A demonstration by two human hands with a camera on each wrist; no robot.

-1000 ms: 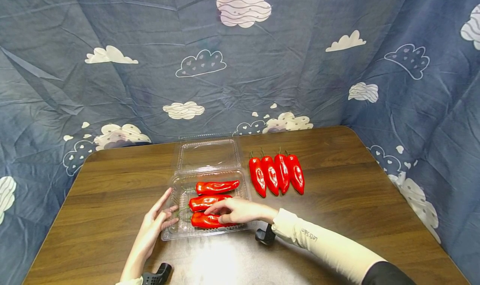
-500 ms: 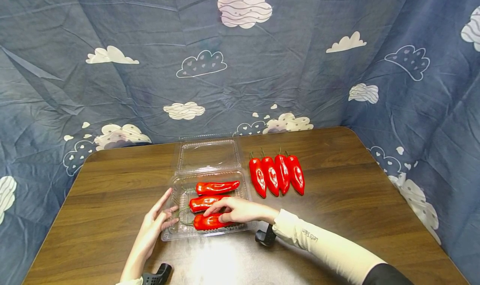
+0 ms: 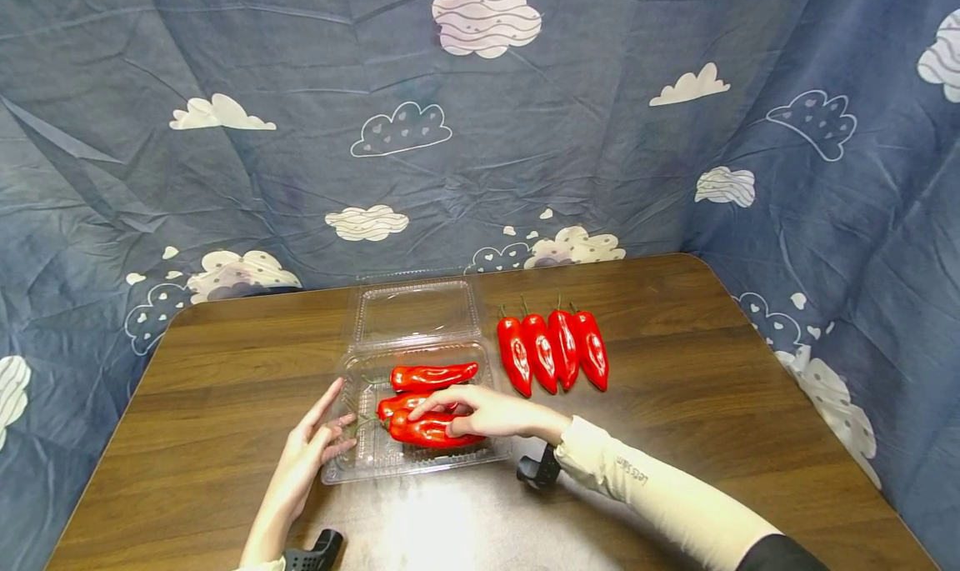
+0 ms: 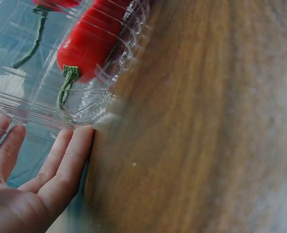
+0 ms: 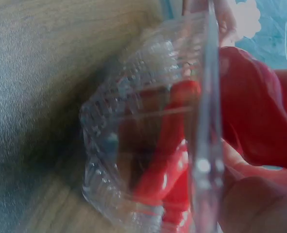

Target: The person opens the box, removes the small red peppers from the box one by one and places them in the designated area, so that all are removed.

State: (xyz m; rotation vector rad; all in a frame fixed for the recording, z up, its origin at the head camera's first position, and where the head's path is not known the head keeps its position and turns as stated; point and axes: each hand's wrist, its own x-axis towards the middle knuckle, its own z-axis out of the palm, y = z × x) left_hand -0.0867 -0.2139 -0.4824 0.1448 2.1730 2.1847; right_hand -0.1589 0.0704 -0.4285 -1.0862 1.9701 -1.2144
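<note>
Red pepper (image 3: 429, 432) is between the hands (image 3: 307, 446) (image 3: 483, 411), gripped by the right.

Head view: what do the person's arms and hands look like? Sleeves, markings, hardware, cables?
Right hand: bare; cream sleeve with small dark lettering, black fabric further up the arm. Black device at the wrist.
Left hand: bare; a sliver of cream cuff at the frame edge, black wrist unit with a dotted surface. No cables visible.

Draped booth — table (image 3: 675, 363), backdrop (image 3: 570, 137) (cloud-print)
</note>
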